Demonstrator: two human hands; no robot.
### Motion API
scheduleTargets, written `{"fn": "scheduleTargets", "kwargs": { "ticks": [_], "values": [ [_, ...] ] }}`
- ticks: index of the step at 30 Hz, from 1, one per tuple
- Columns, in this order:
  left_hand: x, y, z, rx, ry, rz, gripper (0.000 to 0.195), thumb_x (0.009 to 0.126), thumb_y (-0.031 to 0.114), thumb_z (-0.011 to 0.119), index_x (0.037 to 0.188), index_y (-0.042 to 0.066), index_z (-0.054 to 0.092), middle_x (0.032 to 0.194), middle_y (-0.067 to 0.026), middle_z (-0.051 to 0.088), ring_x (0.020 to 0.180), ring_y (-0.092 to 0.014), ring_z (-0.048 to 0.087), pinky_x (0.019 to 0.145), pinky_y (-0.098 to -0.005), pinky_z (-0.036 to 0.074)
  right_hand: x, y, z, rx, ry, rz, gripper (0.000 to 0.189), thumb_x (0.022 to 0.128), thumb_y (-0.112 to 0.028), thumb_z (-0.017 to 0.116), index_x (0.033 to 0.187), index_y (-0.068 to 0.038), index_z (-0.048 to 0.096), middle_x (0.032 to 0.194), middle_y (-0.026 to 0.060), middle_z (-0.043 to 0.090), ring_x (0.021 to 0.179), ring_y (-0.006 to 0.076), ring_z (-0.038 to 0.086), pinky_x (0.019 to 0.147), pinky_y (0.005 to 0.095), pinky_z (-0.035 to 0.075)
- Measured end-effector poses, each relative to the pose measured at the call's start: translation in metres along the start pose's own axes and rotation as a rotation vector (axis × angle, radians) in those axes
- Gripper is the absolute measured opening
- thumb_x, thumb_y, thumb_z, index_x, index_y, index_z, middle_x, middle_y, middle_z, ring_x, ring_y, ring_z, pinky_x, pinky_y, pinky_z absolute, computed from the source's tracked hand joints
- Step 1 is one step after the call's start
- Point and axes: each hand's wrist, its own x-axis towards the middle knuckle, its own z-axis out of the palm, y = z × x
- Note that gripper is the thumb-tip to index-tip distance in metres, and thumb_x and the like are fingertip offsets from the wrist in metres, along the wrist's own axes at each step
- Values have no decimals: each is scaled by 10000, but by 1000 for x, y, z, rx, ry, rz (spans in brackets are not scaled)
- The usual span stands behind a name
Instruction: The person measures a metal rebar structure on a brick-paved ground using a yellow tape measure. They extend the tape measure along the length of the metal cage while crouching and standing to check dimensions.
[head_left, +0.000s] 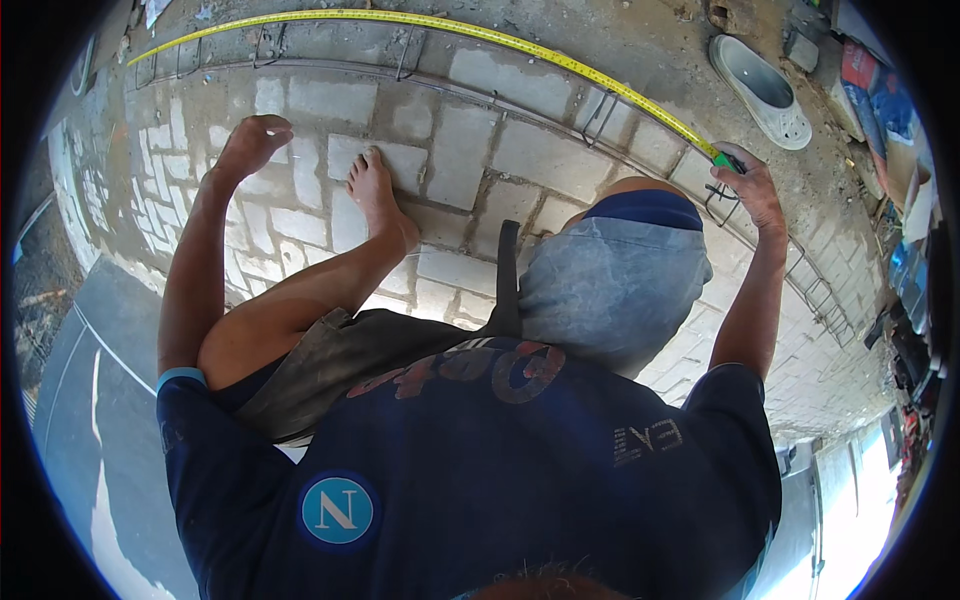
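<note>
My right hand grips a tape measure with a green-and-black case. From it the yellow tape blade runs out to the far left, along the far side of a long, narrow rebar cage. Thin bent stirrups stand at intervals on the cage's long bars, which lie over the paving. Part of the cage is hidden behind my covered knee. My left hand hovers on the near side of the cage, loosely curled, with a gap between thumb and fingers and nothing visible in it.
Grey paving blocks spread under me, with dirt and rubble beyond. A pale clog lies past the tape at upper right, near a broken block. Bags and clutter line the right edge. My bare foot rests on the paving.
</note>
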Motion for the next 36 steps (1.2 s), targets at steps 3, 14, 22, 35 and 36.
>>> {"fn": "scheduleTargets", "kwargs": {
  "ticks": [3, 14, 22, 35, 36],
  "values": [
    [10, -5, 1, 19, 28, 11, 245, 911, 295, 684, 1056, 114, 765, 959, -182, 739, 850, -332, 712, 801, -447, 569, -3, 3, 0, 3, 13, -4, 488, 801, -195, 746, 1250, -19, 666, 991, 35, 666, 907, 124, 598, 869, 249, 467],
    [14, 13, 7, -117, 69, 115, 337, 907, 242, 710, 1168, 29, 712, 1115, -179, 728, 984, -272, 717, 884, -366, 551, 6, 7, -4, 25, -8, -26, 469, 806, -164, 738, 1245, -16, 665, 954, 3, 641, 862, 101, 569, 816, 241, 457],
    [15, -17, 21, -71, 37, 58, 363, 874, 276, 728, 1145, 35, 713, 1086, -182, 732, 1034, -318, 701, 938, -407, 535, 2, 2, -8, 15, -46, -61, 497, 809, -105, 686, 1282, 32, 621, 1042, 42, 647, 930, 116, 575, 858, 255, 461],
    [62, 13, -54, 121, 475, 133, 214, 885, 243, 671, 1045, 126, 751, 1033, -137, 721, 963, -365, 683, 856, -419, 557, 2, -5, -7, 71, -84, -6, 503, 808, -118, 682, 1282, 37, 617, 985, 16, 611, 867, 115, 548, 810, 257, 451],
    [71, 17, -59, 120, 536, 176, 224, 888, 248, 677, 1066, 130, 747, 1058, -136, 715, 975, -364, 678, 866, -418, 554, 6, -8, -10, 35, -106, -8, 523, 804, -141, 687, 1291, 36, 613, 1022, 31, 628, 904, 126, 565, 846, 265, 454]
  ]
}}
